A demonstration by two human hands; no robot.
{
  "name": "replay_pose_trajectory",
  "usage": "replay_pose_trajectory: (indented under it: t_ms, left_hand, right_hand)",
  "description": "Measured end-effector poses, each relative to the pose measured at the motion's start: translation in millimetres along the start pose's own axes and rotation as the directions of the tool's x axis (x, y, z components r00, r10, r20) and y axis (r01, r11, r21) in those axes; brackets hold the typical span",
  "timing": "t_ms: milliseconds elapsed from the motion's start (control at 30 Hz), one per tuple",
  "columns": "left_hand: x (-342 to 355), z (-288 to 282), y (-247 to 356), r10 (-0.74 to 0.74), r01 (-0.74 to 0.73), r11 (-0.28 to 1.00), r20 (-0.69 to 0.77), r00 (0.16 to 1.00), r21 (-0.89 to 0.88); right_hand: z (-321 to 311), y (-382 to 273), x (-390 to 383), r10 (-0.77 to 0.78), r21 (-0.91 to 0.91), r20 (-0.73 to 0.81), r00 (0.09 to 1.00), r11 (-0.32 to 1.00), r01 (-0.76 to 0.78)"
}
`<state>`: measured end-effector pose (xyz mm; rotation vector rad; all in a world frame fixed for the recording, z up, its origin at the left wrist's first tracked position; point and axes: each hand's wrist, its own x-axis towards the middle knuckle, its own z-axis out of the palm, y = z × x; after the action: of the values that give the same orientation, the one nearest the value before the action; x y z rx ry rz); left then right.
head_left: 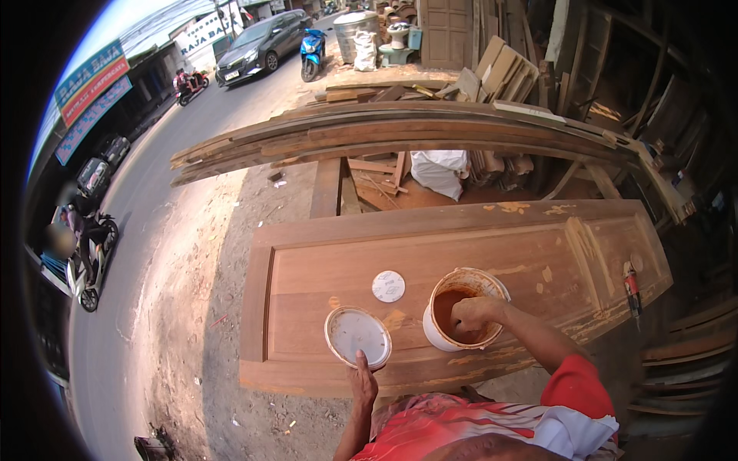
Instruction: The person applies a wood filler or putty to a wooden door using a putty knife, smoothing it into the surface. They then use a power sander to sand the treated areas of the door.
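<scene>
White bucket (464, 311) of brown paste sits on the wooden door panel (323, 269), right of centre, near the panel's near edge. Right hand (474, 313) is down inside the bucket mouth, fingers curled into the paste (can't tell whether it grips a tool or just the filler, fingertips are buried). Left hand (364, 382) holds the bucket lid (357, 336) by its near rim, thumb on top, fingers underneath out of sight; lid lies flat-side up, just left of the bucket, not touching it. A small white sanding disc (388, 286) lies on the panel just beyond the lid, between lid and bucket, apart from both.

Door panel lies flat, long axis left-right, with patches of lighter filler along the right half and the near edge. A red-handled tool (631, 286) lies at the panel's far right end.

Beyond the panel: a stack of long curved planks (384, 134), a white sack (440, 170) under them, offcuts around. Left side is a road with a dark car (261, 44), a blue scooter (311, 52) and a rider on a motorbike (88, 253). Person wears a red and white patterned shirt (500, 426).
</scene>
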<state>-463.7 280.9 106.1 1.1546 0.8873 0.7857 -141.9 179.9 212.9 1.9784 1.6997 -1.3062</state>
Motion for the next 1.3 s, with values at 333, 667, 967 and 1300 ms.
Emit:
replay_pose_trajectory:
  t_ms: [333,667,967,1300]
  left_hand:
    - [2,1,-1,-0.064,0.063,0.996,-0.015,0.998,-0.068]
    - [2,-7,-14,-0.092,0.088,0.993,-0.053,0.994,-0.078]
    - [10,-7,-17,-0.104,0.088,0.989,-0.133,0.986,-0.120]
    - [17,-15,0,-0.091,0.076,0.989,-0.120,0.989,-0.123]
  right_hand:
    - [19,-10,10,0.074,-0.094,-0.010,0.997,0.993,-0.075]
    - [9,-5,-8,0.046,0.104,-0.064,0.997,0.994,-0.040]
    - [25,19,-16,-0.055,0.271,-0.285,0.957,0.953,0.135]
    - [10,6,-77,0.188,0.746,-0.499,0.846,0.590,0.308]
